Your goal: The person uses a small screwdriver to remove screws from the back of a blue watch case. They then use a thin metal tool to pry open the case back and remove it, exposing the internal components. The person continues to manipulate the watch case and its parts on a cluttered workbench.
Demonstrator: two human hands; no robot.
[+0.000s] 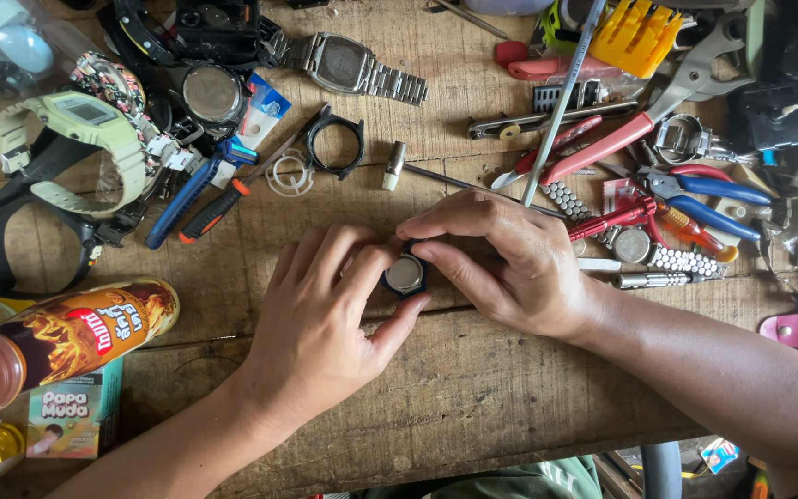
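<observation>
From the head camera, we saw our two hands meet at the middle of the frame over a worn wooden workbench (473,388). Our left hand (311,328) came in from the lower left, and our right hand (501,259) from the lower right. Between them sat a small dark watch case (405,274), its round silvery back turned straight up at the camera. Both hands pinched it: the left thumb and fingers closed on its left side, the right thumb and forefinger on its right and top. Too little of the case showed between the fingers to tell its long axis.

In the upper left of the frame lay a pale green digital watch (80,129) beside black straps. A metal-band watch (348,65) lay at top centre, its band running left to right. Just above our hands we saw an empty black watch bezel (332,140) and a clear ring (290,174). A blue-handled tool (191,189) lay slanted at left of centre. Red-handled pliers (621,134) and blue-handled pliers (713,189) filled the upper right, with a red screwdriver (613,220) close to our right hand. A brown printed can (76,333) lay on its side at the lower left.
</observation>
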